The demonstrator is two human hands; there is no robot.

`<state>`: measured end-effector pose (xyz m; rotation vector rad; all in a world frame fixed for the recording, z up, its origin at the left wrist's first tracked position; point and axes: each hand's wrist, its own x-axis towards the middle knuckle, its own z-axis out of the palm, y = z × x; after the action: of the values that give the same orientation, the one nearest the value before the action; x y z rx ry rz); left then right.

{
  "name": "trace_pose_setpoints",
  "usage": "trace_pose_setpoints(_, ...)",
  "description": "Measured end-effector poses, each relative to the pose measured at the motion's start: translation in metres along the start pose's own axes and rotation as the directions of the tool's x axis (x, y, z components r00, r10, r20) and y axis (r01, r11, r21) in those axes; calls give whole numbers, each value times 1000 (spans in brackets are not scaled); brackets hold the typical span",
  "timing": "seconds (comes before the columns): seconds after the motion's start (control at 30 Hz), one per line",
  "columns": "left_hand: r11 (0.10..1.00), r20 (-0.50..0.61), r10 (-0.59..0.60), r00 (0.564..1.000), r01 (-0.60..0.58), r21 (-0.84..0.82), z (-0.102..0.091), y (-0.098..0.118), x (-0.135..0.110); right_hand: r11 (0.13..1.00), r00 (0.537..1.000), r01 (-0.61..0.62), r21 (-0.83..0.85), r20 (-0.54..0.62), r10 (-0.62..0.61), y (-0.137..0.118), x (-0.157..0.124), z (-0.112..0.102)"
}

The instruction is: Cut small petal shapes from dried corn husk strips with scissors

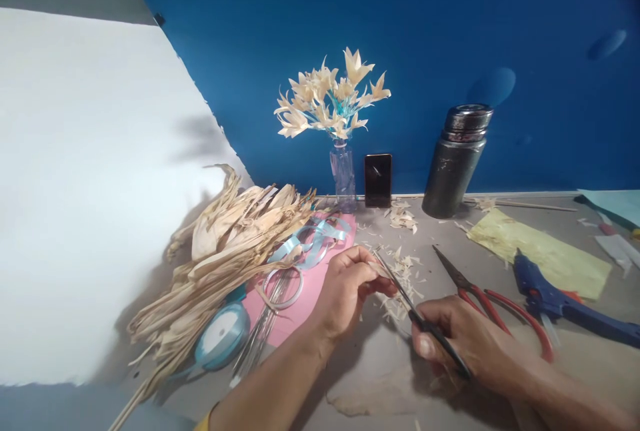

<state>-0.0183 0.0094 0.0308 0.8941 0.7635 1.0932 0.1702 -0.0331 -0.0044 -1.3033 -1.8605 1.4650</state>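
Observation:
My left hand is closed in a pinch on a small pale piece of corn husk, partly hidden by the fingers. In my right hand is a pair of scissors with dark handles; the blades point up and left, right beside the pinched husk. Whether the blades touch it, I cannot tell. Husk clippings lie scattered on the table beneath and behind both hands. Red-handled scissors lie just beyond my right hand.
Dried corn husks, a blue ribbon roll, thin wires and pink paper lie left. Husk flowers stand in a clear bottle behind, near a phone and flask. A blue glue gun lies right.

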Motion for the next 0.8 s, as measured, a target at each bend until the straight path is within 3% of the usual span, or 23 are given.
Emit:
trace_pose_setpoints(0.3, 998, 31, -16, 999, 14, 67, -2, 7, -1, 991, 995, -98, 93, 31, 95, 3, -1, 3)
trace_pose_setpoints(0.53, 995, 37, -51, 998, 47, 92, -5, 10, -1, 996, 996, 22, 89, 86, -30, -7, -3, -3)
trace_pose_setpoints(0.67, 994, -17, -96, 995, 97, 46, -6, 3, 0, 963, 993, 44, 266, -117, -13, -8, 0, -4)
trace_pose_setpoints(0.8, 982, -21, -175, 984, 176, 66, -1, -9, -2, 913, 937, 61, 403, -338, 86, -10, 1, -3)
